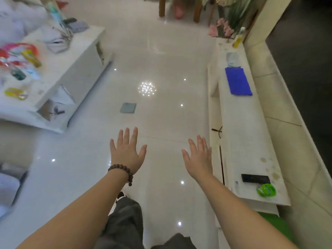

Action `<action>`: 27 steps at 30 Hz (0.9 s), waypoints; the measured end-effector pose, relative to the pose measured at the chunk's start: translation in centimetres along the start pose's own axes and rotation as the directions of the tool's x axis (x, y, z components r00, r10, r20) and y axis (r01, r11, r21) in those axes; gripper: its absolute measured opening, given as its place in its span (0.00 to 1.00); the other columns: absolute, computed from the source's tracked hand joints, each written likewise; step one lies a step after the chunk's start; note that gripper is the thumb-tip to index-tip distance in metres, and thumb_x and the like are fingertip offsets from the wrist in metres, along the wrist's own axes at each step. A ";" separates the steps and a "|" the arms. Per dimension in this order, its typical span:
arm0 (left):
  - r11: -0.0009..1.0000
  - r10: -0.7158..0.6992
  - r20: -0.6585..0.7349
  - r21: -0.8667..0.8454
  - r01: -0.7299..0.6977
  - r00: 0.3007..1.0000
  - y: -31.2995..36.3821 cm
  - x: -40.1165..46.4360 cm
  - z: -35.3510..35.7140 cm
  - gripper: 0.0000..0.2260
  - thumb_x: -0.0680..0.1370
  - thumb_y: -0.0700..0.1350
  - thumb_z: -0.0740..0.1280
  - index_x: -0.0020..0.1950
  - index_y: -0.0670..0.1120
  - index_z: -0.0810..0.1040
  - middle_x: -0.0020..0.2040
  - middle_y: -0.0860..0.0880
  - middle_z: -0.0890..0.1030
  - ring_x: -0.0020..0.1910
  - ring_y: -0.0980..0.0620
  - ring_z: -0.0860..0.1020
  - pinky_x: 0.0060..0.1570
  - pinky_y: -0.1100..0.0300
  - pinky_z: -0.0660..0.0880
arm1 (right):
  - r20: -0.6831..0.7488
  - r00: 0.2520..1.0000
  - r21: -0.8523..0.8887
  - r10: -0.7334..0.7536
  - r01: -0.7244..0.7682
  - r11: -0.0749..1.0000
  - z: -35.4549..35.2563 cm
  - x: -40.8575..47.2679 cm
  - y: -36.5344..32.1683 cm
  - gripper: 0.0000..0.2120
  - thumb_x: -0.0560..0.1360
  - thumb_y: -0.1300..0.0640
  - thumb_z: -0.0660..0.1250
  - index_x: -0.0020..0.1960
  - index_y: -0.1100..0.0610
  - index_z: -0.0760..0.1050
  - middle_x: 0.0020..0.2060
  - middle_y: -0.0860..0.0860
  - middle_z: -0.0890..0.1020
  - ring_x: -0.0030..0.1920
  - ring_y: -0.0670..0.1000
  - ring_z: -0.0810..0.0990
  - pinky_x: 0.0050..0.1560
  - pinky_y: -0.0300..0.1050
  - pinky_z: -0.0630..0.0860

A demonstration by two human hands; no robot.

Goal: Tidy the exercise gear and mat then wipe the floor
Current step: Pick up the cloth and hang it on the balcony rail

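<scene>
Hands [128, 150] spread above bare floor [161, 60]

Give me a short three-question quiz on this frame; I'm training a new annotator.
1. True or false: the left hand and the right hand are both open and empty.
2. What lies on the floor ahead of the hands?
A. grey cloth
B. rolled mat
C. dumbbell
3. Which wrist wears the bead bracelet?

Key:
1. True
2. A, the grey cloth
3. Left
</scene>
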State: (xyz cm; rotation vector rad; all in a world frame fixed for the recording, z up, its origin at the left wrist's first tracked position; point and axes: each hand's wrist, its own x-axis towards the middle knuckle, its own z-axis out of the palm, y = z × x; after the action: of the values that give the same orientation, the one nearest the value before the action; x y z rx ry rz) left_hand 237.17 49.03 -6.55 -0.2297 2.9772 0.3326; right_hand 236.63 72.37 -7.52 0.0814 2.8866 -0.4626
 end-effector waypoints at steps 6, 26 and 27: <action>0.994 -0.103 -0.012 -0.019 0.103 0.995 -8.4 6.1 -2.0 0.30 0.80 0.61 0.46 0.78 0.54 0.40 0.80 0.48 0.45 0.78 0.48 0.41 0.75 0.43 0.42 | 0.038 0.994 -0.003 -0.100 0.100 0.995 2.1 7.3 -10.6 0.27 0.81 0.42 0.47 0.77 0.50 0.52 0.78 0.52 0.44 0.77 0.51 0.38 0.75 0.53 0.37; 0.983 -0.184 0.131 0.043 0.180 0.974 -24.1 33.1 -5.4 0.31 0.80 0.63 0.45 0.78 0.53 0.39 0.79 0.47 0.42 0.78 0.45 0.41 0.74 0.42 0.41 | 0.143 0.976 -0.100 -0.165 0.180 0.979 6.4 32.8 -31.0 0.27 0.82 0.43 0.47 0.78 0.50 0.51 0.78 0.53 0.44 0.77 0.52 0.37 0.75 0.55 0.38; 0.982 -0.186 0.133 0.041 0.183 0.973 -24.0 35.3 -5.2 0.31 0.80 0.63 0.45 0.78 0.53 0.39 0.79 0.46 0.42 0.78 0.44 0.41 0.74 0.42 0.41 | 0.139 0.977 -0.106 -0.164 0.179 0.978 6.4 35.0 -31.2 0.27 0.82 0.43 0.47 0.78 0.50 0.51 0.78 0.53 0.44 0.77 0.52 0.38 0.75 0.55 0.38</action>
State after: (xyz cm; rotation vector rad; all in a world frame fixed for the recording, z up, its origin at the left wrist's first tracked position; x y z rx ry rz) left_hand 206.03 19.92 -11.88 -0.4578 2.7966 0.2715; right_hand 201.03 41.41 -11.77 -0.2116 2.7963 -0.3121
